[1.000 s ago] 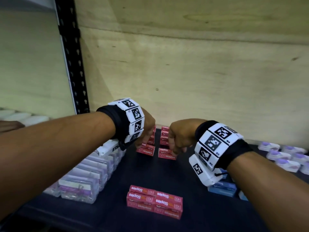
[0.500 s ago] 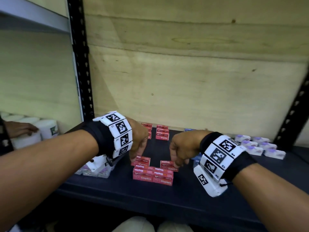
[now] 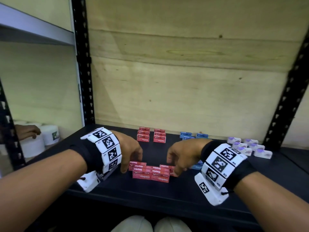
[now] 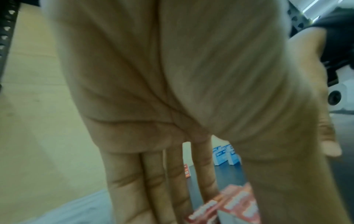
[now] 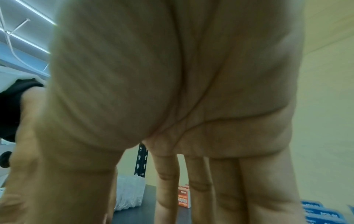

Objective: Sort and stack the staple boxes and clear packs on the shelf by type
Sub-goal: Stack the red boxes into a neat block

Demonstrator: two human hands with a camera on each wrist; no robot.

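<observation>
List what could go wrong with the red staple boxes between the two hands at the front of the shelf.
1. The front red staple boxes lie unevenly, some offset behind the front row; a squeeze from the left hand and right hand may knock them askew.
2. They sit near the shelf edge, so a nudged box might drop.

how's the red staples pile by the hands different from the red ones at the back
The front red boxes lie low and staggered near the shelf's front edge, between the left hand and right hand; the back red boxes stand alone near the wooden wall. The front boxes are bunched into one cluster; the back boxes form two neat stacks with a gap between. Both groups are red boxes marked Staples on the same dark shelf.
</observation>
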